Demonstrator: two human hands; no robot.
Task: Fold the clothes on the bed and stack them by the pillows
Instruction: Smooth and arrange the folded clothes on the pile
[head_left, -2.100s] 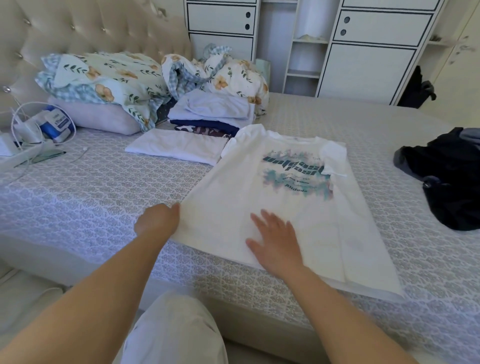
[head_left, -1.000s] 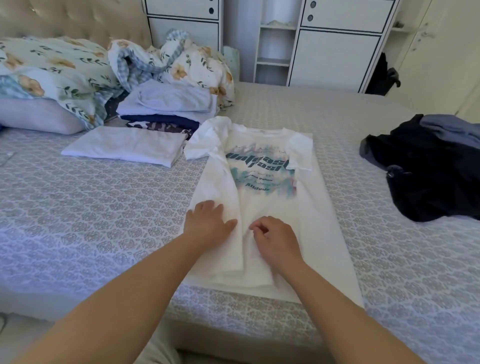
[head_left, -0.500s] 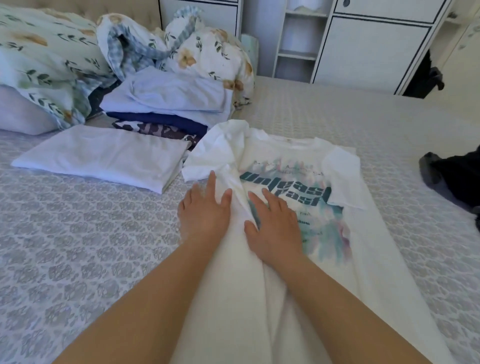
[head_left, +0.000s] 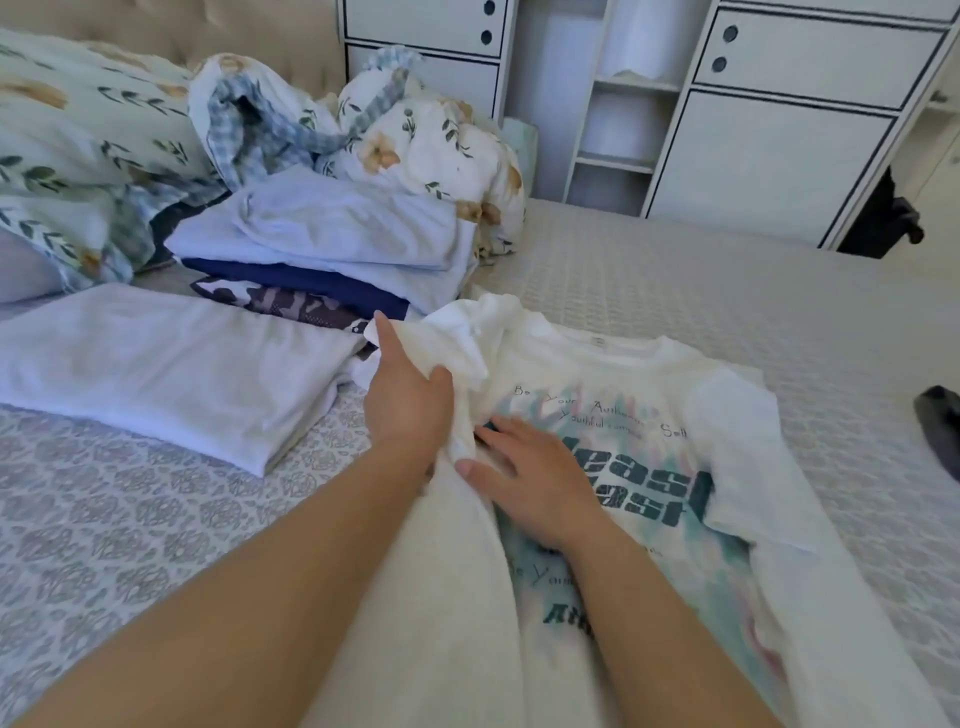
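Fabric of a white cotton T-shirt with a teal printed slogan (head_left: 649, 467) is lying face up on the grey patterned bedspread (head_left: 104, 519), its left side doubled inward so the folded edge is running down the middle of the shirt between the two forearms. The left hand (head_left: 410, 400) is gripping the bunched left sleeve at the shoulder, fingers curled round the cloth and lifting it slightly off the bed. The right hand (head_left: 530, 478) is lying flat with fingers spread, pressing on the print just beside that folded edge. The shirt's right sleeve is resting folded over the chest, and its right edge is lying straight along the bedspread.

Just left of the gripped sleeve, a folded white garment (head_left: 156, 364) is sitting with its near corner almost touching the left wrist. Behind it, a stack of folded pale blue, navy and patterned clothes (head_left: 322, 249) is resting against the floral pillows and rumpled floral duvet (head_left: 415, 145). To the right of the shirt the bedspread is stretching open towards a dark garment (head_left: 940, 426) at the frame's edge. White cabinets (head_left: 779, 130) are standing beyond the bed.
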